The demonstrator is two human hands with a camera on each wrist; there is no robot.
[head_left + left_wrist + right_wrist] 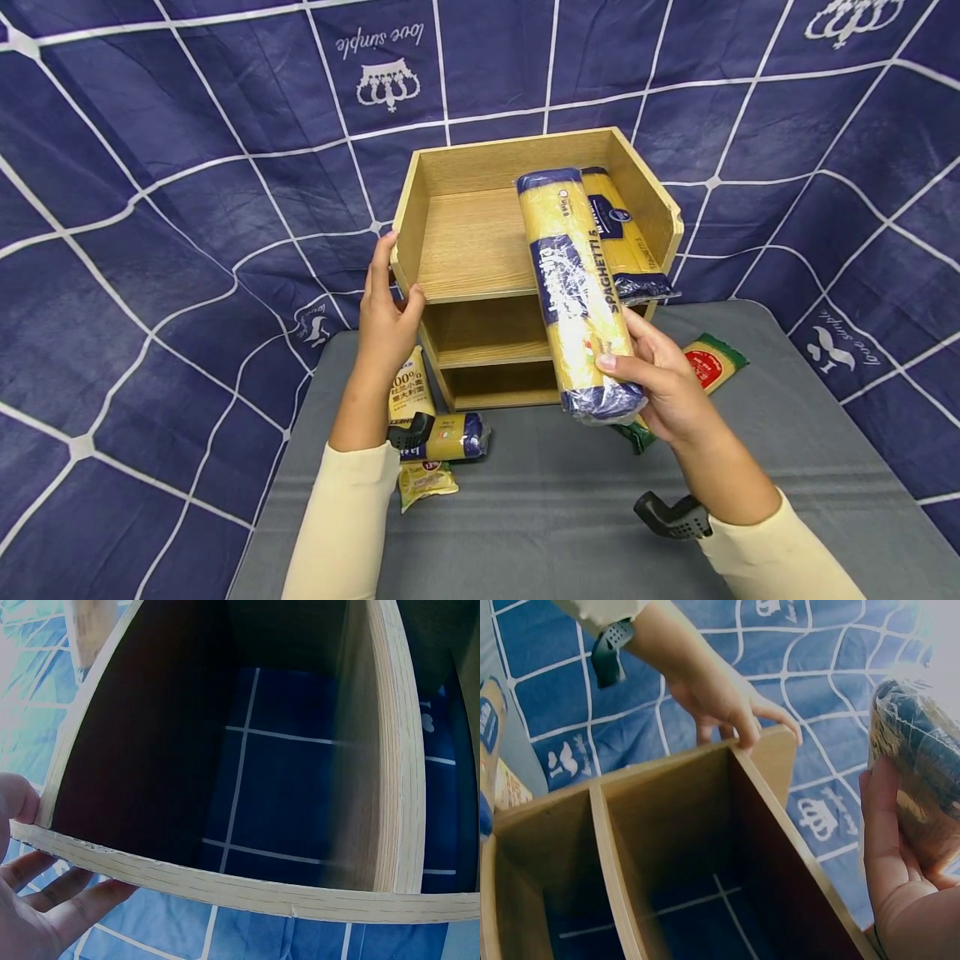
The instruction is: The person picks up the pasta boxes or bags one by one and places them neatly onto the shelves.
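Observation:
My right hand [667, 383] grips the lower end of a spaghetti packet [573, 292], yellow with dark blue bands and clear wrap. It is held tilted in front of the wooden shelf unit [480, 242]. In the right wrist view the packet [919, 750] is cut off by the frame edge. My left hand [387, 321] holds the unit's left side panel at its front corner, with the thumb at the front edge and the fingers along the outer face. A second spaghetti packet [626, 237] lies on the top tier against the right wall, partly hidden behind the held one.
Left of the unit, on the grey cloth [540, 517], lie a pasta bag [409, 387], a blue-ended spaghetti packet [453, 437] and a small yellow packet [427, 483]. A green-and-red packet [708, 362] lies at the right. Blue patterned fabric hangs behind.

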